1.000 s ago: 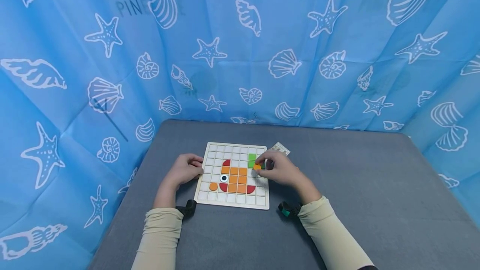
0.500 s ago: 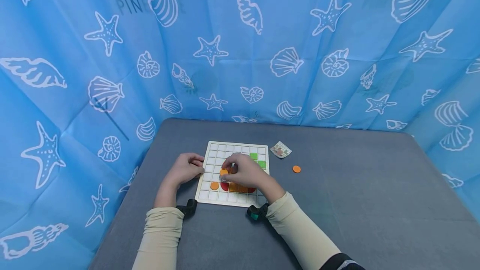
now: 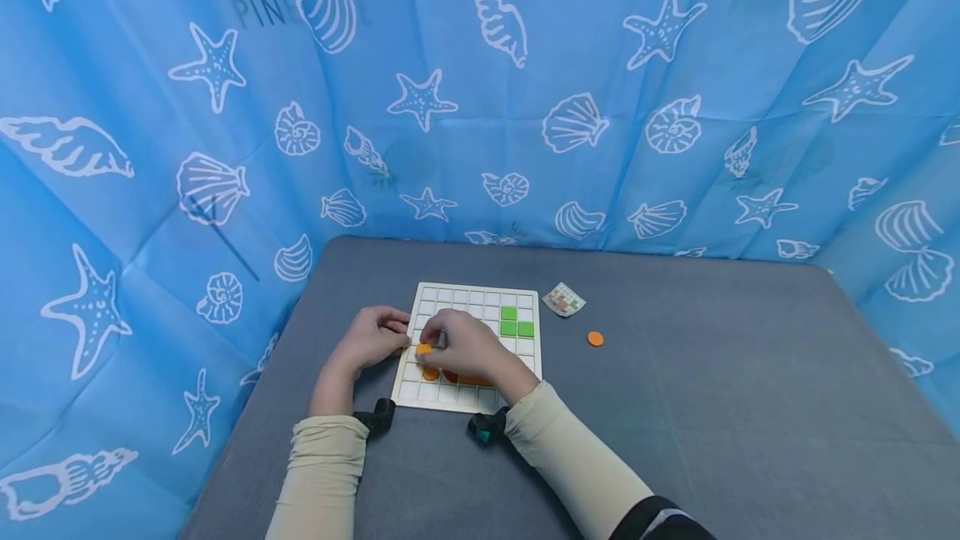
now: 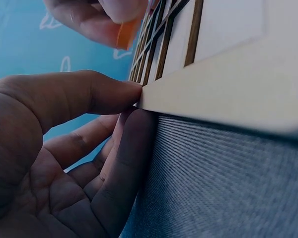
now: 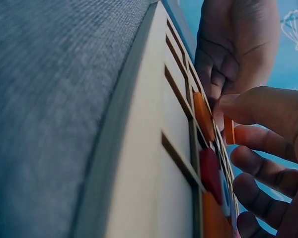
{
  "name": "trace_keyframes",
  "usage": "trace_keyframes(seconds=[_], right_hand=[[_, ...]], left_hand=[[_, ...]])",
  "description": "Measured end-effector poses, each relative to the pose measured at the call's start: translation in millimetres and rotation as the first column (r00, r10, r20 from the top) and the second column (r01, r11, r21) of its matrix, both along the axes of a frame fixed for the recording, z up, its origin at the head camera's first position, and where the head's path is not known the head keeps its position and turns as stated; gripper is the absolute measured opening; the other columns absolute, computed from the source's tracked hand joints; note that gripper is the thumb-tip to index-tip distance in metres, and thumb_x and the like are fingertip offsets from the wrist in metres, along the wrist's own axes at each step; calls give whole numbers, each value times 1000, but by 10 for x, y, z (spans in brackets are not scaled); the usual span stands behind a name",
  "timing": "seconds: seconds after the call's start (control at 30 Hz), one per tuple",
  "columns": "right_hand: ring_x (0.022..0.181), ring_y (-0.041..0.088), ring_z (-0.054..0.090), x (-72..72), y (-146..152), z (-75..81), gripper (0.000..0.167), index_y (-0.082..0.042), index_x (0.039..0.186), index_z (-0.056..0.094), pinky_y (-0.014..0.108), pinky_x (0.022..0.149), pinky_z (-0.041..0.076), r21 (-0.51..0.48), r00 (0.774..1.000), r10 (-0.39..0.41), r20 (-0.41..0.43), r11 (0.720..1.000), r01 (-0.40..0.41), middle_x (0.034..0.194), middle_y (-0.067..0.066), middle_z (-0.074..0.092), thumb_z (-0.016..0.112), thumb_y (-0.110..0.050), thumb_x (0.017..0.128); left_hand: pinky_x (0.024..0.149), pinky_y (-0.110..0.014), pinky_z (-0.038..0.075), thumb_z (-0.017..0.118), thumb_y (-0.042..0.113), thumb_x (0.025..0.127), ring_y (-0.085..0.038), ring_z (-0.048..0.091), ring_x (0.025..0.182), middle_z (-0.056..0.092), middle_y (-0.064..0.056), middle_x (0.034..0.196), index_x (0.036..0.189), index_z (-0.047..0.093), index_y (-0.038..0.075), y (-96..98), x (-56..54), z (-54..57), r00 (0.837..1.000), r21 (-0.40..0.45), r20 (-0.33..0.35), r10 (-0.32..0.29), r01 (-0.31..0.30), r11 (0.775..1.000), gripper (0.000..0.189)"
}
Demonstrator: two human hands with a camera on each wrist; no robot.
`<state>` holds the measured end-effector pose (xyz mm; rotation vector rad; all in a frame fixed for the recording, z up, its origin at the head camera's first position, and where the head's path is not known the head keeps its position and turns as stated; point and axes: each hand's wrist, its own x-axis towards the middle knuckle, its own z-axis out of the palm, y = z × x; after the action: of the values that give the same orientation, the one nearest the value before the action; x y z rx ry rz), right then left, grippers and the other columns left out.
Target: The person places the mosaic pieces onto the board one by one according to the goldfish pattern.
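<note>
On the table lies a square white grid board [image 3: 438, 394] with a pale wooden rim. My left hand [image 3: 367, 344] holds its left edge; the left wrist view shows the thumb [image 4: 114, 94] on the rim and fingers against its side. My right hand [image 3: 468, 347] reaches over the board, pinching a small orange piece [image 3: 423, 349] between thumb and finger near the left columns. Just below that piece, an orange disc [image 3: 430, 373] sits in a cell. A red piece [image 5: 211, 171] is set further along. The right hand hides most of the orange tiles.
Several green square tiles [image 3: 508, 313] sit in cells at the board's upper right. Beyond that corner lies a small printed card [image 3: 563, 300], and a loose orange disc [image 3: 596, 339] rests on the grey table [image 3: 712, 373]. A blue shell-patterned curtain [image 3: 465, 148] hangs behind.
My right hand has carried the orange piece leftward across the board, from beside the green tiles to the left columns. The loose disc and green tiles have come into view. The left hand stays put.
</note>
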<state>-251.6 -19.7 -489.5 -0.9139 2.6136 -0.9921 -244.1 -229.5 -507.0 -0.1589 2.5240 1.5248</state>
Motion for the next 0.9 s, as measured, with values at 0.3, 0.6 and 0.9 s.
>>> trace_keyframes(seconds=[0.3, 0.6, 0.9], right_hand=[[80, 8, 58, -16, -89, -31, 19, -19, 104, 79, 26, 71, 50, 63, 1000, -18, -25, 998, 19, 99, -7, 70, 82, -35, 94], [81, 10, 59, -29, -69, -23, 15, -18, 103, 80, 27, 72, 51, 48, 1000, -15, -3, 999, 15, 98, -7, 70, 82, -30, 93], [81, 9, 60, -25, -64, -29, 13, -18, 104, 81, 27, 73, 52, 28, 1000, -3, 27, 1000, 2, 100, -7, 71, 81, -26, 94]], left_hand=[[76, -33, 64, 73, 2, 92, -18, 69, 87, 69, -14, 105, 127, 71, 0, -11, -9, -16, 1000, 5, 13, -1, 1, 1000, 35], [76, -33, 64, 74, 3, 92, -19, 69, 86, 69, -14, 106, 127, 70, 0, 1, -4, 2, 1000, 0, 13, 3, -3, 1000, 36], [76, -32, 64, 74, 3, 92, -19, 68, 86, 69, -14, 107, 128, 70, 0, 3, -7, -1, 1000, -5, 19, 8, -8, 1000, 36]])
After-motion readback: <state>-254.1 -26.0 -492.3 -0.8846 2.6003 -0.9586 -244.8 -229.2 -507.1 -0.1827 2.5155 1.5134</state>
